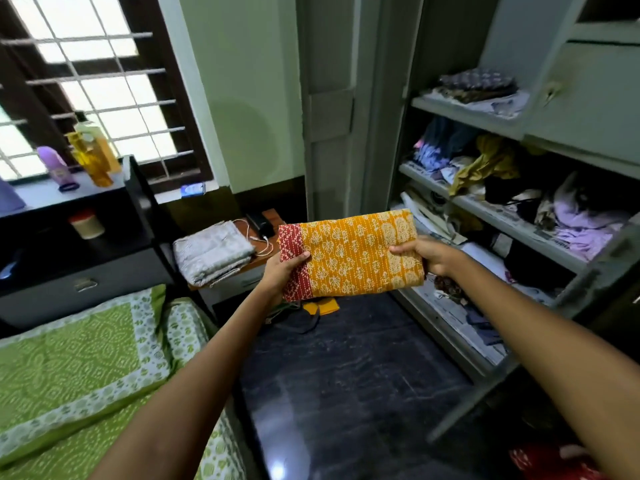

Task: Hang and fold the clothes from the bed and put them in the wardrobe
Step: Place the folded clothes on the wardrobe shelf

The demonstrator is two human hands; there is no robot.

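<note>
My wardrobe (512, 216) stands open on my right, its grey shelves crowded with crumpled and stacked clothes, and the bed (79, 362) with its green patterned sheet lies at my lower left. Between them, over the dark floor (346, 375), I hold a folded cloth (349, 254) — mustard yellow with a pale print and a red band at one end — flat and level in front of the shelves. My left hand (282, 271) grips the red end, thumb curled on top; my right hand (426, 254) clasps the opposite yellow edge the same way — both closed firmly on it.
</note>
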